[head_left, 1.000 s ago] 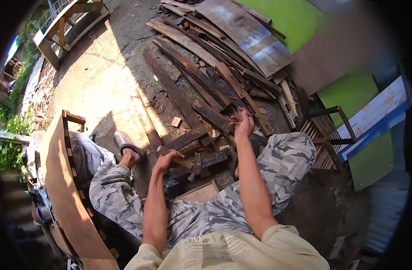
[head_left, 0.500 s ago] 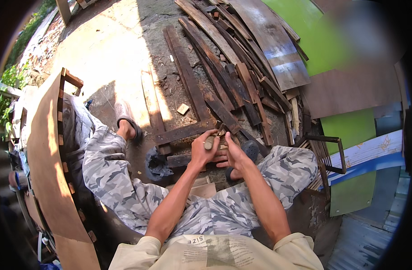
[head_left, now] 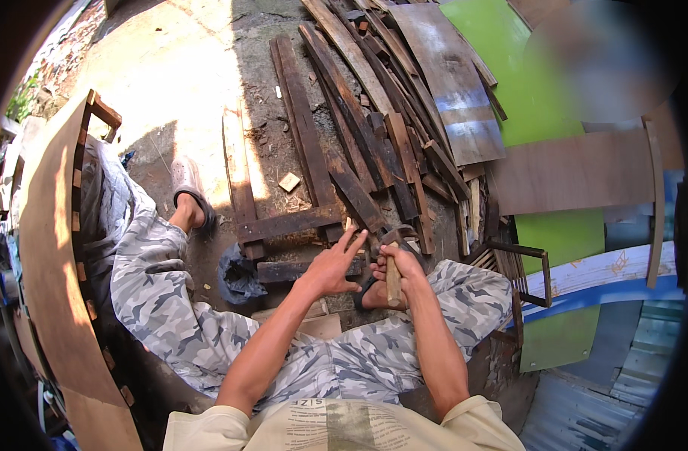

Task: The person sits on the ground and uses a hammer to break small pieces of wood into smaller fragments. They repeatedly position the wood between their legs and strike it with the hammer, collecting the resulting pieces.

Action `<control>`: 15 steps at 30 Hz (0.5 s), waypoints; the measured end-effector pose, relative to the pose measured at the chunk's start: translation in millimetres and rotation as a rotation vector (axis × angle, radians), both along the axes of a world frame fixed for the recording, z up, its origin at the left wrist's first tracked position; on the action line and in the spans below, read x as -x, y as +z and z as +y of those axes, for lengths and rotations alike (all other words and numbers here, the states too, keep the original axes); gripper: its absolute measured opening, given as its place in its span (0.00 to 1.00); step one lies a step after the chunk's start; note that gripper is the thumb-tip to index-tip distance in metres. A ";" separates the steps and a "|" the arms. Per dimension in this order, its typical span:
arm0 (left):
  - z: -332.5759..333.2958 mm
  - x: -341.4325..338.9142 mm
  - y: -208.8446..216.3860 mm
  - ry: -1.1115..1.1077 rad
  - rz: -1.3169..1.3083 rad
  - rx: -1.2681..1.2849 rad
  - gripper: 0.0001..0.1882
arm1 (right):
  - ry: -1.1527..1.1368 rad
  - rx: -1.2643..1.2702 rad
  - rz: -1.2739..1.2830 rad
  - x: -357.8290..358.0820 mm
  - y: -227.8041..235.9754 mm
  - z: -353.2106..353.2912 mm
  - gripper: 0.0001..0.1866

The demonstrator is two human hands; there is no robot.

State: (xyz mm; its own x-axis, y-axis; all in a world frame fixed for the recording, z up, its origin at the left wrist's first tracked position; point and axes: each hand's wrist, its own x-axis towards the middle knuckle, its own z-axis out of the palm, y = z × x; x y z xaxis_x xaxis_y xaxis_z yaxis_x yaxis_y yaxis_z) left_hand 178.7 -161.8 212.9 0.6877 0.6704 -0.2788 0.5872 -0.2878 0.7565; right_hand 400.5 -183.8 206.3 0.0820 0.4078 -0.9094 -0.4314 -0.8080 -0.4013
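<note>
My right hand (head_left: 404, 267) is closed round the wooden handle of a hammer (head_left: 393, 282), whose dark head sits just above my fist. To its left, my left hand (head_left: 332, 269) is open, its fingers spread and pointing away from me. Beyond the left fingertips lies a dark crosswise plank (head_left: 287, 224), its ends meeting two lengthwise boards, a sunlit one (head_left: 240, 169) on the left and a dark one (head_left: 302, 128) on the right. A shorter dark plank (head_left: 299, 270) rests on the ground nearer to me, partly behind the left hand.
A heap of old boards (head_left: 411, 98) fills the far right, next to a grey-brown sheet (head_left: 453, 90) and green panels (head_left: 494, 45). A black plastic bag (head_left: 238, 274) sits by the planks. At left stands a curved plywood panel (head_left: 54, 248); at right, a small slatted rack (head_left: 535, 274).
The hammer has passed from my left hand to my right hand. My left hand has opened and spread its fingers. The whole view has shifted slightly.
</note>
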 end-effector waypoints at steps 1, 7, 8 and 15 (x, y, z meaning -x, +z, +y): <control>3.2 6.3 -7.0 0.083 0.090 0.070 0.64 | 0.049 0.004 -0.099 1.6 31.1 4.9 0.12; -8.0 60.5 -119.7 0.232 0.516 0.250 0.53 | 0.385 -0.163 -0.269 -29.0 119.5 0.8 0.13; -13.3 60.9 -125.1 0.214 0.576 0.233 0.53 | 0.444 -0.168 -0.295 -34.2 123.6 -0.6 0.13; -52.6 79.0 -176.6 0.104 0.739 0.051 0.53 | 0.546 -0.164 -0.457 -24.2 84.0 -6.3 0.12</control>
State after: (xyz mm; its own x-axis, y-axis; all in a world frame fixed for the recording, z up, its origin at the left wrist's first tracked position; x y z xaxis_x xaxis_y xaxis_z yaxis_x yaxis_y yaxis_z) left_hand 99.7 -214.4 36.3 0.2429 0.6956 -0.6761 0.9700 -0.1787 0.1647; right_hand 424.7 -190.1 290.3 0.1844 0.6268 -0.7571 0.2555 -0.7744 -0.5788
